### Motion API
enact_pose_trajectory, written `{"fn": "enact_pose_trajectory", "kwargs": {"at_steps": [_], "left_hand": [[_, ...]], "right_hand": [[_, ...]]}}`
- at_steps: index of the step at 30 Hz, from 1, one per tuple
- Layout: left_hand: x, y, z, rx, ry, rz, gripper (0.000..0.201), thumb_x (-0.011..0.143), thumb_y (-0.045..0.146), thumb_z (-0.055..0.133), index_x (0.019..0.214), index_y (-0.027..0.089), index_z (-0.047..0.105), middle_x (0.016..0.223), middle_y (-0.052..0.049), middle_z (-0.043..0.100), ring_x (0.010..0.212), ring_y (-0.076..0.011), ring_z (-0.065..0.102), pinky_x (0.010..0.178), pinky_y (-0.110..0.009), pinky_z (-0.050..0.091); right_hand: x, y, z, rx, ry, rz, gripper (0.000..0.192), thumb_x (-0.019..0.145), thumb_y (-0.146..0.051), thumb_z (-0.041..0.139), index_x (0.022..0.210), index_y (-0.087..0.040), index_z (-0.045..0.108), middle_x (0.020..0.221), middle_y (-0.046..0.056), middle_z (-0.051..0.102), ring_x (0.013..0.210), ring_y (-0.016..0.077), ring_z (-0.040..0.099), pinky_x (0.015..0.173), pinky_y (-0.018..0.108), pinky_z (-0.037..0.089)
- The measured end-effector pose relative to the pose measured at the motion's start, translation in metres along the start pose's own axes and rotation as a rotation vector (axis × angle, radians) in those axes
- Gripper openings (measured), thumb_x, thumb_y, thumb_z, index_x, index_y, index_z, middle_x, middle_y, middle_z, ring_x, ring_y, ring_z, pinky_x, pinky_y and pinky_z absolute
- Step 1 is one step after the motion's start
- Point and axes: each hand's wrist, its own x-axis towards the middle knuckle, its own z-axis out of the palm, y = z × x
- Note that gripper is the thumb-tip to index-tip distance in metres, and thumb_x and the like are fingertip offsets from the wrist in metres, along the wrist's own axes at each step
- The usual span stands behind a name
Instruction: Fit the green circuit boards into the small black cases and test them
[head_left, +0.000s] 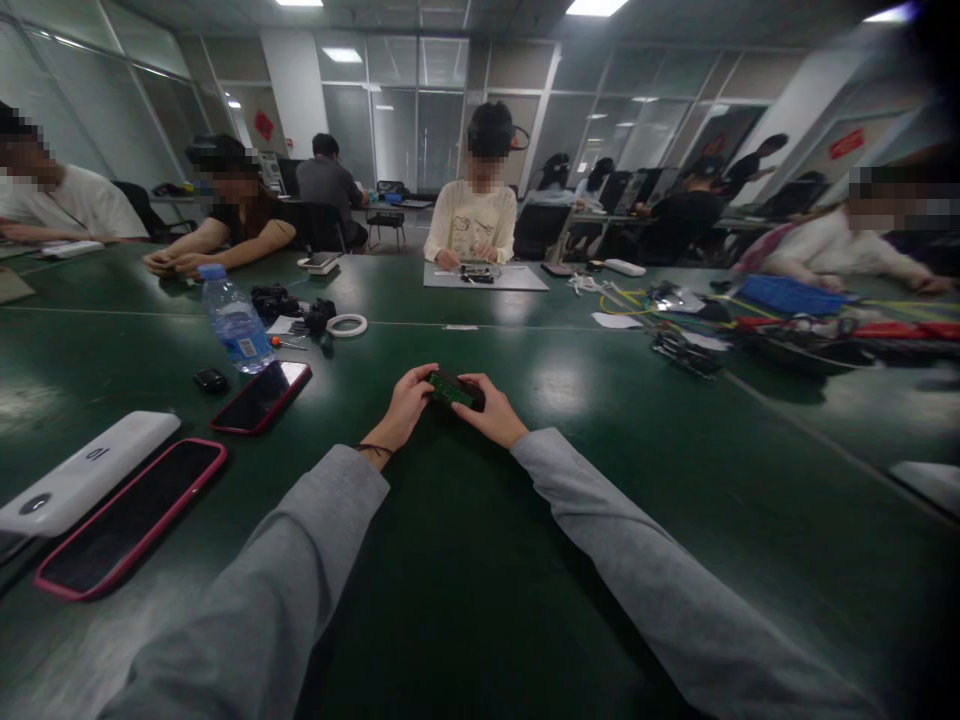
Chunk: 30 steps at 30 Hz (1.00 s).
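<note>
Wide green desk (465,600), shared with other people along the far edge. Nearer the left edge: white power bank (82,470), two pink-cased phones (127,520) (261,397), water bottle (236,322). At the right edge, tangled cables and tools (750,330). Middle of the desk, toward the near edge: left hand (405,405) and right hand (491,410), each grip pinched on one end of a small green circuit board (452,390), held just above the surface. Probably light, stiff, fragile; best held by the edges. Nothing stood in the way.
</note>
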Motion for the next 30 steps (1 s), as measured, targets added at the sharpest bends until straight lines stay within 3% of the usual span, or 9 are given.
{"fn": "enact_pose_trajectory", "kwargs": {"at_steps": [5, 30], "left_hand": [[0.0, 0.0002, -0.0027, -0.035, -0.005, -0.016, 0.023, 0.076, 0.015, 0.052, 0.095, 0.015, 0.065, 0.104, -0.007, 0.061, 0.094, -0.0148, 0.054, 0.08, -0.026, 0.042], [0.0016, -0.0066, -0.0073, 0.034, -0.047, 0.037, 0.022, 0.08, 0.021, 0.056, 0.101, 0.016, 0.062, 0.106, -0.007, 0.058, 0.095, -0.0145, 0.053, 0.085, -0.029, 0.043]], "right_hand": [[-0.0002, 0.0015, 0.0002, -0.009, 0.005, 0.001, 0.047, 0.074, -0.034, 0.062, 0.116, -0.018, 0.046, 0.108, 0.007, 0.057, 0.099, 0.0181, 0.056, 0.091, 0.035, 0.044], [-0.0008, 0.0012, -0.0003, -0.016, -0.001, -0.009, 0.046, 0.075, -0.034, 0.061, 0.116, -0.018, 0.047, 0.109, 0.007, 0.057, 0.1, 0.0179, 0.056, 0.091, 0.035, 0.044]]}}
